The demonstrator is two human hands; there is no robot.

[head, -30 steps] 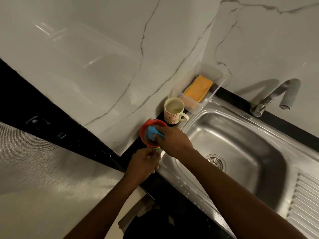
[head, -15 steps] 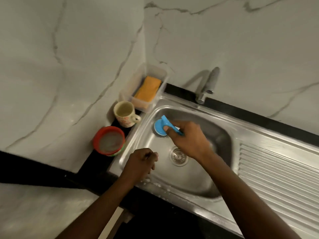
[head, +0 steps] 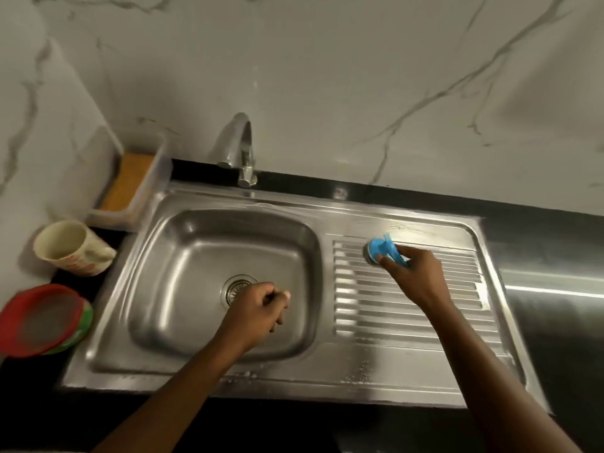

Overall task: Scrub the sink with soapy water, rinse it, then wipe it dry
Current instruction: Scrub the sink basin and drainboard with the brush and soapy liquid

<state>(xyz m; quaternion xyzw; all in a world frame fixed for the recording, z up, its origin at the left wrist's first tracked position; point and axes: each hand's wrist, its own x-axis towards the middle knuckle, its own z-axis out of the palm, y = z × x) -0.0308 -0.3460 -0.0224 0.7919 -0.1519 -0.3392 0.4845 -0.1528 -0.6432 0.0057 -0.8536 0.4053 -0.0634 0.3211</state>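
Head view, looking down: shows a steel sink point(head: 294, 204) set in a dark counter, with the right hand point(head: 413, 273) pinching the handle of a blue scrubber point(head: 380, 250) and pressing its pad on the ribbed drainboard point(head: 408, 308), at the far left corner of the ribs. Shows the left hand point(head: 258, 308) curled into a fist, holding nothing visible, above the basin just beside the drain point(head: 233, 287). Risks, as a judgement: could skim the rib tops and leave the grooves unscrubbed; could slip from so light a pinch on wet steel; could push suds off the rim onto the counter. Against half a second ago: finds the scrubber out of the basin's far left corner and over on the drainboard; finds the left hand curled as before; brings the tap point(head: 240, 145) toward centre, with mug point(head: 70, 248) and red bowl point(head: 39, 318) at the left edge.
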